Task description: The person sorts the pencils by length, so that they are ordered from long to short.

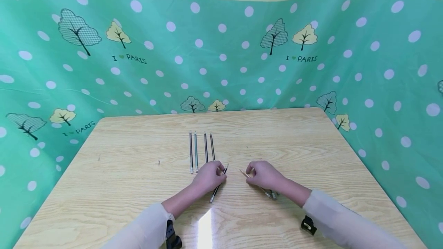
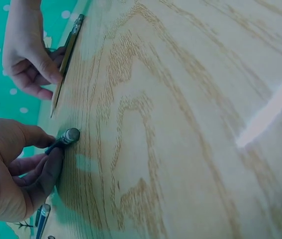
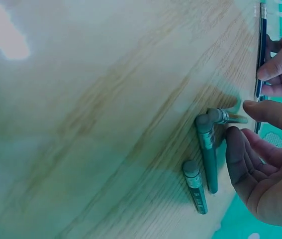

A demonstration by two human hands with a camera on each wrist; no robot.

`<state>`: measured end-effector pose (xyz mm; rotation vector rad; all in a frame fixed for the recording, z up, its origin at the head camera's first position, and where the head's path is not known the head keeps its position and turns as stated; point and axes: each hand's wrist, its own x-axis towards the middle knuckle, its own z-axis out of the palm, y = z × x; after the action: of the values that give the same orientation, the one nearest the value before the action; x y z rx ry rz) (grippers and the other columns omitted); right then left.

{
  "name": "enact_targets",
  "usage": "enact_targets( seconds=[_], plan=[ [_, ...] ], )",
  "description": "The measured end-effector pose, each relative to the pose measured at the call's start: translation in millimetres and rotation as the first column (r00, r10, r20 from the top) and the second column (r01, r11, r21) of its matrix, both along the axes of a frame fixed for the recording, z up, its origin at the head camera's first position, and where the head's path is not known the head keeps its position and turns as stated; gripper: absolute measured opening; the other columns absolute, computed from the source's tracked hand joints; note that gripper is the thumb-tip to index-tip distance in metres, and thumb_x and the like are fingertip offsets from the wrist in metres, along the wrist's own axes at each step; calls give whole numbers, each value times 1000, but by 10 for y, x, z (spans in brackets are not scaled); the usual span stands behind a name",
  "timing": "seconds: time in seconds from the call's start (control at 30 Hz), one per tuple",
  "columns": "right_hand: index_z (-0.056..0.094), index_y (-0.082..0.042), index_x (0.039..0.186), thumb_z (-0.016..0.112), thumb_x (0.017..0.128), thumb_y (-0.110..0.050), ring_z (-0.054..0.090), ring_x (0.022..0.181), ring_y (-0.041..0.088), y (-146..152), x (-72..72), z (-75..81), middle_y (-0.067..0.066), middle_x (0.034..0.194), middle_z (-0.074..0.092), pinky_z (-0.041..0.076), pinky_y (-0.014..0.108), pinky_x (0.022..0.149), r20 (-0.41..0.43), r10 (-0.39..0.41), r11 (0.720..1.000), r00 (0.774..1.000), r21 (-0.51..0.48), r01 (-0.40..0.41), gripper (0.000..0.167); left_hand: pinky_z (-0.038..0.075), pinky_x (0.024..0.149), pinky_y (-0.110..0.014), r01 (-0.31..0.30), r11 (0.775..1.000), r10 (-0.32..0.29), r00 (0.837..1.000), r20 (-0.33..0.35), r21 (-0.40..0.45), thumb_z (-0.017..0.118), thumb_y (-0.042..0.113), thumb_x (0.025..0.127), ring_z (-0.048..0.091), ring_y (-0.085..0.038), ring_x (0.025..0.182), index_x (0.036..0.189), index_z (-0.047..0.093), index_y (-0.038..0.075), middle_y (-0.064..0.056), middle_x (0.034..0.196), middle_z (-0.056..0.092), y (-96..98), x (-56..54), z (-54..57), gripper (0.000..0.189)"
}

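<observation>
My left hand (image 1: 209, 176) pinches a dark pencil (image 1: 215, 192) between thumb and fingers, its eraser end slanting toward me. In the left wrist view the eraser end (image 2: 71, 135) sticks out past the fingertips. Across a short gap, my right hand (image 1: 265, 175) pinches a yellow pencil (image 1: 244, 173) close to its sharpened tip, which points left and away from me. Beside that hand in the right wrist view lie a green pencil (image 3: 209, 159) and a dark pencil (image 3: 195, 189), both with erasers. The green one's eraser overlaps the yellow pencil's end.
Beyond my left hand several pencils (image 1: 196, 153) lie side by side, erasers toward me, some partly hidden by the hand. They rest on a light wood-grain table (image 1: 121, 176). A green dotted cloth (image 1: 221, 60) hangs behind and beside the table. Each wrist wears a black camera (image 1: 308, 225).
</observation>
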<state>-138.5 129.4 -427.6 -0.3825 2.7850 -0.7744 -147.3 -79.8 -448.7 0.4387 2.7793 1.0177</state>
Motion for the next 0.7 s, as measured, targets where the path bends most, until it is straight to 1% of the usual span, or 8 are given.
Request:
enact_targets(
  seconds=[0.13,0.27,0.37,0.53,0.7],
  plan=[
    [66,-7,88,73,75,-12,46,55,8,11,16,-7,-5,61,53,40,20,56,-23,26,1000,999,2,-26,15,48,58,-22,-3,1000,3,1000,14,27,66,14,80,55,-10,66,96,63,3,-1,77,63,-15,0,-11,20],
    [66,-6,86,73,75,-9,46,56,8,10,18,-17,-4,62,53,40,20,56,-26,25,1000,999,-18,-25,14,47,57,-21,0,998,-1,1000,18,69,65,13,80,54,-9,65,96,63,2,-1,76,63,-27,6,-6,20],
    [66,-5,87,72,75,-8,46,55,9,6,13,-14,-3,61,53,40,20,55,-2,12,999,1000,-48,-12,14,46,51,-20,2,994,-5,1000,26,108,64,11,79,52,-9,59,96,63,0,-1,73,61,-43,11,0,20],
    [66,-5,89,71,76,-8,46,54,10,24,-16,-26,-2,61,52,40,20,51,47,-8,992,999,-127,14,14,46,43,-22,-13,986,4,999,54,164,63,9,80,50,-8,48,100,62,-1,-1,72,60,-71,27,31,22],
    [65,-6,93,69,78,-10,47,56,11,35,-51,-11,0,65,52,41,21,50,73,-30,981,997,-190,44,16,46,41,-20,-32,980,16,996,84,198,63,11,82,51,-9,46,103,62,1,-2,75,60,-93,38,43,23]
  ],
)
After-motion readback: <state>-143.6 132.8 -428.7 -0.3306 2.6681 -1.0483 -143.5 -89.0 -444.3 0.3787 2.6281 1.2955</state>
